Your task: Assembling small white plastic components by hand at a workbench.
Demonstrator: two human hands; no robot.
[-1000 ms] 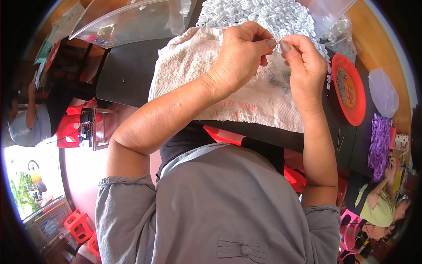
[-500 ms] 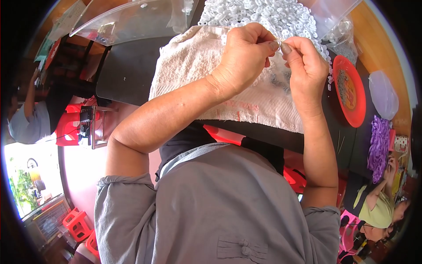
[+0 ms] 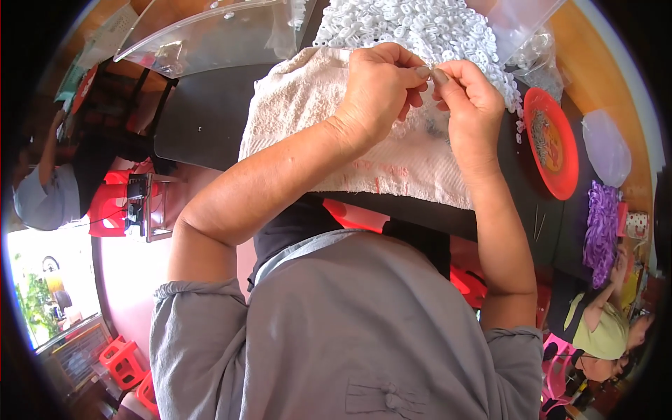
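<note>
My left hand (image 3: 383, 82) and my right hand (image 3: 470, 105) meet fingertip to fingertip above a cream towel (image 3: 294, 105). Each pinches with thumb and forefinger. Whatever sits between the tips is too small and too covered to make out. Just beyond the hands lies a heap of small white plastic pieces (image 3: 420, 26), some with holes, spilling down the right side of the towel. A red oval plate (image 3: 565, 178) at the right holds a cluster of small grey metal-looking parts (image 3: 540, 133).
A dark table (image 3: 203, 112) carries everything. Clear plastic bins (image 3: 210, 42) stand at the far left. Thin sticks (image 3: 539, 222), a frosted bag (image 3: 606, 147) and a purple bundle (image 3: 602, 231) lie at right. One person (image 3: 605, 329) sits right, another (image 3: 49, 192) left.
Both hands have shifted slightly left, fingertips still together. A small pale piece showed between the tips before; now it is hidden.
</note>
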